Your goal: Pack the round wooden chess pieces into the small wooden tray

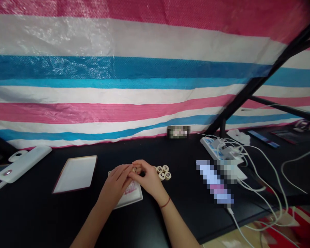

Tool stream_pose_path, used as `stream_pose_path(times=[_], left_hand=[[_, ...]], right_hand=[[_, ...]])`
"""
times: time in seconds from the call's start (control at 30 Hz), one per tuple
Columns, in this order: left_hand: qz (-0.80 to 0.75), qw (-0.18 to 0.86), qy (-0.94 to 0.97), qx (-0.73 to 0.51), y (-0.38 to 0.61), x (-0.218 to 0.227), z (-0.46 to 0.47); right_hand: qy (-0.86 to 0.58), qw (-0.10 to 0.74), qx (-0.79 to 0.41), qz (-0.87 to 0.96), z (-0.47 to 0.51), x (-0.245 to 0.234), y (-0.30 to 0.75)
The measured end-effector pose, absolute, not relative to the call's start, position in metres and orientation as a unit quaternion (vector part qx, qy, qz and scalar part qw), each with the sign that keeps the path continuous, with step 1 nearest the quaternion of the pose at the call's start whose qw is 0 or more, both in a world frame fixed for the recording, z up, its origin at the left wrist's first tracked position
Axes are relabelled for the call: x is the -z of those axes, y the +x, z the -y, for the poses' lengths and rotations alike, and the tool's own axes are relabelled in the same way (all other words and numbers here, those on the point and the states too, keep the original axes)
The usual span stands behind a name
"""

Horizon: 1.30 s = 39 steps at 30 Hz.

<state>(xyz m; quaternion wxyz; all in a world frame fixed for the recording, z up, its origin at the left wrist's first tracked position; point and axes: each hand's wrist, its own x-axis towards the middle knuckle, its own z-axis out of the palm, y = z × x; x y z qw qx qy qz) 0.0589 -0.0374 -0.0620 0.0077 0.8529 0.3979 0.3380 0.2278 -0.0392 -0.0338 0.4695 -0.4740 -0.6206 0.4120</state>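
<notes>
My left hand [117, 181] and my right hand [147, 177] meet above a small white tray with a pink pattern [130, 198] on the black table [36, 213]. Both hands have their fingers pinched together around a small round wooden piece [134, 169] held between them. Just right of my right hand lies a cluster of several round wooden pieces [163, 172] with marks on their faces. A red cord circles my right wrist.
An empty white tray with a dark rim [76, 173] lies to the left. A white power bank [23, 162] sits at far left. A power strip [216, 146] with tangled white cables [260, 172] fills the right. A striped tarp [118, 75] hangs behind.
</notes>
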Motion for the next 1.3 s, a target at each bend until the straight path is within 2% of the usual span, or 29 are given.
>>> stream_pose_path(times=[0.27,0.5,0.63,0.8,1.3], left_hand=[[-0.42,0.085,0.827,-0.364,0.061,0.057,0.042],[-0.467,0.126,0.785,-0.387,0.06,0.051,0.041],[-0.415,0.092,0.841,-0.335,0.07,0.053,0.041],[-0.421,0.027,0.86,-0.286,0.078,0.056,0.043],[-0.433,0.001,0.869,-0.239,0.074,0.068,0.043]], right_hand=[[-0.473,0.478,-0.422,0.608,0.038,0.045,0.236],[-0.494,0.578,-0.435,0.482,0.03,0.047,0.251],[-0.485,0.595,-0.441,0.465,0.029,0.049,0.251],[-0.492,0.561,-0.415,0.52,0.033,0.048,0.246],[-0.501,0.536,-0.402,0.548,0.036,0.046,0.244]])
